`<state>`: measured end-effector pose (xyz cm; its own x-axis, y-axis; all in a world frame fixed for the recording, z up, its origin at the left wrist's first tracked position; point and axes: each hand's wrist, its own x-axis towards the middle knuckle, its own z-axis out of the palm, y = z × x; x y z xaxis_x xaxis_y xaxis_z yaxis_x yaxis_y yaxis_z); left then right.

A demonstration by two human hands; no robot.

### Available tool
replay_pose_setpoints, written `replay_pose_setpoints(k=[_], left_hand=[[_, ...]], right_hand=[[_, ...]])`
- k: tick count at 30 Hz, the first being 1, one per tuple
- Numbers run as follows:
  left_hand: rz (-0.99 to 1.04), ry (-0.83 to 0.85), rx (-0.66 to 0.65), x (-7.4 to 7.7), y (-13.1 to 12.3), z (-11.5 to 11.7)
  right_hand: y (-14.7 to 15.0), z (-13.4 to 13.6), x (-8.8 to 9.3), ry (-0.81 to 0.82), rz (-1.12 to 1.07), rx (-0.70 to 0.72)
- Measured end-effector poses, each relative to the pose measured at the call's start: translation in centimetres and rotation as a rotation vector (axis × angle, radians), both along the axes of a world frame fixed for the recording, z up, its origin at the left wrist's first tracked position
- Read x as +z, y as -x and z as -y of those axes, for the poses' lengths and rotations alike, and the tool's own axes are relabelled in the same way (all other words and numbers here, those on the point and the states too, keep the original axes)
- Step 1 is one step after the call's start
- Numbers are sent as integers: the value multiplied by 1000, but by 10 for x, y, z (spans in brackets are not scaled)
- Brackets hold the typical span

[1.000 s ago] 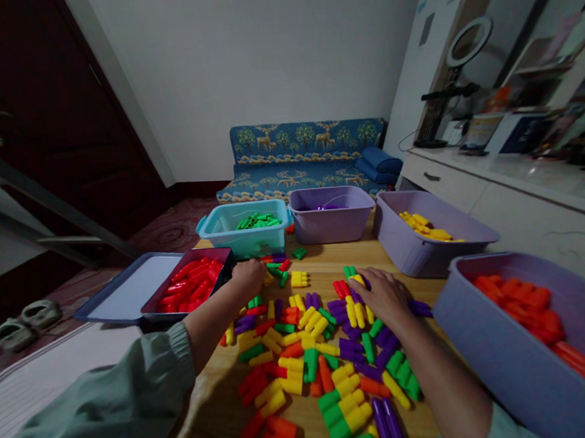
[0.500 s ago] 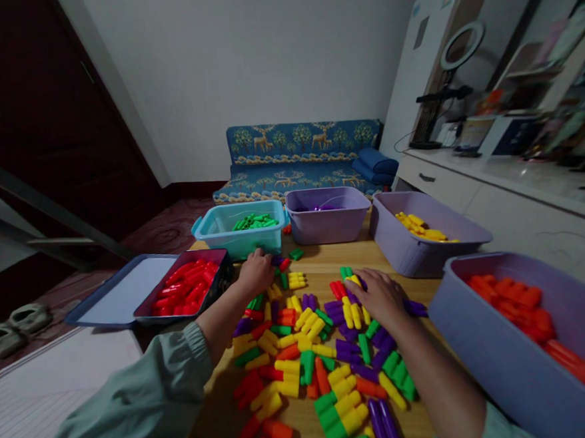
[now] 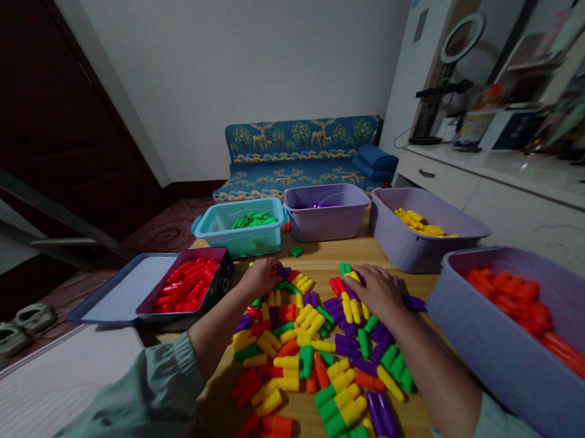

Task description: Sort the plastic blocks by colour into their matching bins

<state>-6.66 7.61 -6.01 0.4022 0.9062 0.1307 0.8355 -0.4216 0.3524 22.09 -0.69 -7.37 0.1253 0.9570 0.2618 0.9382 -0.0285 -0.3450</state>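
Bullet-shaped plastic building pieces in yellow, green, purple, red and orange lie in a loose pile on the wooden table, some joined in rows. At the pile's far left edge, my left hand rests with fingers curved behind a purple and red piece, touching it; the fingertips are partly hidden. My right hand lies palm down at the pile's right side, fingers spread, its thumb beside yellow pieces. A lone green piece sits beyond the pile.
Around the pile stand a teal bin of green pieces, a purple bin of purple ones, another bin of yellow ones and a nearer bin of orange ones. An open case at left holds red pieces. A sofa is behind.
My left hand has come back from beside the teal bin toward the pile, and the purple, red and yellow pieces near it have shifted closer to me. My right hand has hardly moved.
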Motion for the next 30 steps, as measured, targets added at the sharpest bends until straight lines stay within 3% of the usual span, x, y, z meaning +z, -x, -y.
replay_pose_setpoints(k=[3,6,8,11,15,20,23,27,30], left_hand=[[241,43,-26,5,-9,15],[526,211,-142,15,-25,35],[653,293,-227,22,-37,48],[759,347,-268,26,-49,63],[716,313,-138,25,-47,74],[396,14,25,26,-28,85],[376,-46,22,27,-27,90],[582,85,-71,25,-40,97],[633,120,-124,18,-46,98]], right_hand=[[10,2,11,-162,-62,44],[30,7,25,-264,-271,237],[46,13,33,-202,-429,346],[65,22,38,-63,-511,399],[65,23,36,35,-552,401],[50,17,34,29,-462,315],[58,20,30,90,-461,362],[78,27,25,131,-532,423],[78,30,32,178,-569,487]])
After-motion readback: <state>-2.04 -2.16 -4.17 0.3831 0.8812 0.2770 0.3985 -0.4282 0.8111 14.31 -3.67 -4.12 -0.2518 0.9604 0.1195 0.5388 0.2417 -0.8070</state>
